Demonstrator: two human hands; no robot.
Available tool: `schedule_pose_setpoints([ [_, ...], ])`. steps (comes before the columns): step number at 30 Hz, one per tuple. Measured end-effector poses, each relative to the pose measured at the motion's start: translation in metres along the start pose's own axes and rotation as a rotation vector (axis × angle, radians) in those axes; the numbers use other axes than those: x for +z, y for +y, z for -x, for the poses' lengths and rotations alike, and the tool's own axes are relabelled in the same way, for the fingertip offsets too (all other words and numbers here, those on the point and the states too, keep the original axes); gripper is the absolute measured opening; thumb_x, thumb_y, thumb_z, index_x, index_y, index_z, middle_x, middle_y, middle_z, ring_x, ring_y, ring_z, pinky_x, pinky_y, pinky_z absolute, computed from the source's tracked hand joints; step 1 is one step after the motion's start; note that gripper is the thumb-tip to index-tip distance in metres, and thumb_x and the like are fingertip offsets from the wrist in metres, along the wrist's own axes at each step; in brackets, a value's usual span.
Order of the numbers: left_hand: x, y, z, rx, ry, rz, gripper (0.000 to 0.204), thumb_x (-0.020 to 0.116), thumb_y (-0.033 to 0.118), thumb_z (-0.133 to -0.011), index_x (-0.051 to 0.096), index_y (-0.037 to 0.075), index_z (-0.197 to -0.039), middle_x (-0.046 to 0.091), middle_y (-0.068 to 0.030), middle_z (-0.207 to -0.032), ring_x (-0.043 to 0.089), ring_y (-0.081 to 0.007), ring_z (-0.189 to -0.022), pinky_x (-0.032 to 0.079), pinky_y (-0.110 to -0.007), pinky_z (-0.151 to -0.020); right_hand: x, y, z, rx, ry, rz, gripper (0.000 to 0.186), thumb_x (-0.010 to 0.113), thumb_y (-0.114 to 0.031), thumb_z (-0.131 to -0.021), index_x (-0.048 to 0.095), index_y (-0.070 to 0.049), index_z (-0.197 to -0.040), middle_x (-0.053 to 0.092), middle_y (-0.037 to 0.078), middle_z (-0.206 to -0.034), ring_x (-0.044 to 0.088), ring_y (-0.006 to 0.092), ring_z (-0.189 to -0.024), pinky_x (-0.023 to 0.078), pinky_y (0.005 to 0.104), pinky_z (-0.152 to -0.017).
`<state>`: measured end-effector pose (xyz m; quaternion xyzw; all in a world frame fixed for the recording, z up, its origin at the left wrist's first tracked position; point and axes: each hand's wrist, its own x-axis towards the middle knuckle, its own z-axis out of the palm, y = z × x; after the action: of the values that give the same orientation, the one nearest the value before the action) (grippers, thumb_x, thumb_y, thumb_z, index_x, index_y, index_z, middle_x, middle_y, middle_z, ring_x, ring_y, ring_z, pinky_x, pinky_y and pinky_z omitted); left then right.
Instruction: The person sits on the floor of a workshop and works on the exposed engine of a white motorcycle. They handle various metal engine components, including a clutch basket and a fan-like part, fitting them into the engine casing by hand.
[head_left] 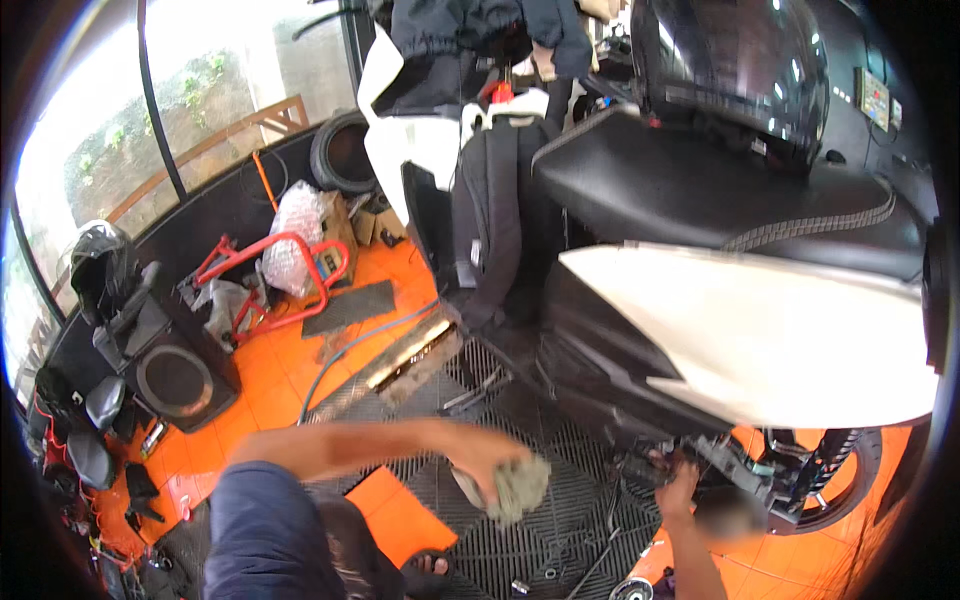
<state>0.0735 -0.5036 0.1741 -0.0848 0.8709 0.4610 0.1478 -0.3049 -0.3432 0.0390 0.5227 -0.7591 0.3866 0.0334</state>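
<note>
My left hand [478, 468] is closed around a crumpled grey-green rag [518, 492], over the black grated mat [520, 540]. My right hand [678, 488] reaches under a scooter with white side panels [760, 330], its fingers bent at dark metal parts [645, 465] of the underside; what they grip is too small to make out. The rear wheel [860, 470] shows to the right of that hand. A black seat [700, 200] tops the white panel. Small loose metal pieces [520, 585] lie on the mat below my hands.
A black backpack [490, 210] hangs in the scooter's step-through; a dark helmet [730, 70] sits on the seat. Along the left wall are a red metal stand [290, 242], bubble wrap [290, 215], a tyre [345, 150], a speaker box [175, 380] and assorted parts [95, 460]. A blue hose [370, 338] crosses the orange floor.
</note>
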Motion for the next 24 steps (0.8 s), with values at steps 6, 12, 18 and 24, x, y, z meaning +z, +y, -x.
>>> schedule_pose_setpoints([
  [6,-0.263,0.112,0.165,-0.041,1.583,-1.106,0.08,0.082,0.021,-0.074,0.048,0.008,-0.145,0.05,-0.0215,-0.143,0.052,-0.0411,-0.127,0.046,-0.043,-0.109,0.03,0.007,0.017,0.355,0.229,-0.913,0.016,0.06,-0.012,-0.094,0.067,0.002,-0.099,0.069,0.012,-0.088,0.07,0.0303,-0.075,0.059,0.043,-0.07],
  [12,-0.423,0.01,0.183,-0.469,1.456,-1.722,0.044,0.056,0.008,-0.089,0.061,0.003,-0.132,0.053,-0.0223,-0.142,0.049,-0.0382,-0.136,0.044,-0.043,-0.112,0.067,0.07,0.027,0.365,0.183,-1.582,0.042,0.06,-0.039,-0.099,0.065,-0.005,-0.125,0.072,0.009,-0.11,0.07,0.0245,-0.089,0.058,0.0378,-0.079],
  [18,-0.469,0.017,0.151,-0.88,1.191,-1.601,0.025,0.062,0.016,-0.09,0.076,0.006,-0.107,0.072,-0.0156,-0.117,0.063,-0.0327,-0.119,0.052,-0.039,-0.089,0.064,0.056,0.041,0.387,0.34,-1.3,0.029,0.063,-0.03,-0.097,0.067,-0.01,-0.118,0.071,0.008,-0.112,0.07,0.0275,-0.095,0.059,0.0428,-0.085],
  [24,-0.468,0.006,0.186,-0.851,1.312,-1.028,0.054,0.061,0.053,-0.094,0.076,0.003,-0.106,0.073,-0.0202,-0.115,0.069,-0.0345,-0.113,0.048,-0.049,-0.1,0.083,0.062,0.057,0.42,0.411,-1.581,0.024,0.064,-0.03,-0.096,0.067,-0.013,-0.112,0.07,0.006,-0.11,0.067,0.028,-0.106,0.057,0.0445,-0.085],
])
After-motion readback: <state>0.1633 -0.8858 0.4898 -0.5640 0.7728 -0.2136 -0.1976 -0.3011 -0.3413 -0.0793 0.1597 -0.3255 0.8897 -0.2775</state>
